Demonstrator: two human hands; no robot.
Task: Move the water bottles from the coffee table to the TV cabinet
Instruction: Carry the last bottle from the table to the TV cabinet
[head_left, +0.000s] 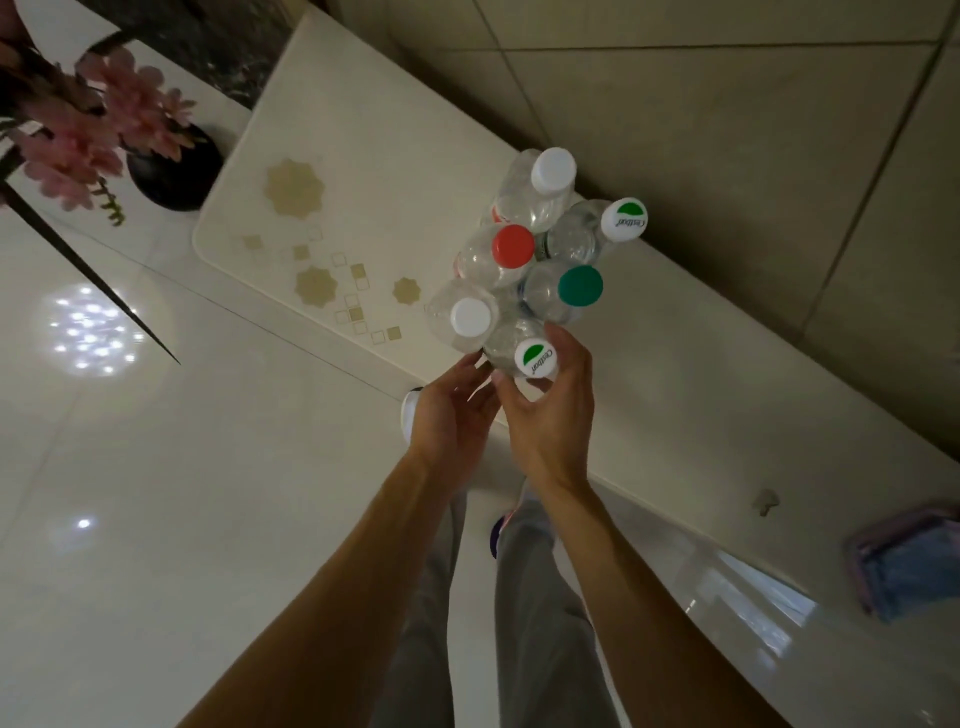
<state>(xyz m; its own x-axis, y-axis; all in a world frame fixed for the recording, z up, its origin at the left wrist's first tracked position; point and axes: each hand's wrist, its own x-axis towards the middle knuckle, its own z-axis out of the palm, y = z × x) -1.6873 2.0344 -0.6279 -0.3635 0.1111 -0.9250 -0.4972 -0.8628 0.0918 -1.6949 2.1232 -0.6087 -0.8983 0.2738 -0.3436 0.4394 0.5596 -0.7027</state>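
Observation:
Several clear plastic water bottles stand bunched together on a cream cabinet top (395, 156) next to a tiled wall. Their caps are white (553, 169), white-and-green (623, 220), red (513, 246), green (580, 286) and white (471, 316). The nearest bottle (535, 357) has a white-and-green cap. My right hand (550, 415) curls its thumb and fingers round this bottle just under the cap. My left hand (452, 415) reaches in from the left, its straight fingers touching the bottle's side. The bottles' lower parts are hidden from above.
A black vase (174, 176) with pink flowers (78, 140) stands on the glossy white floor left of the cabinet. A small pale object (766, 501) and a pink-and-blue item (904, 561) lie at the cabinet's right end. My legs stand close to its front edge.

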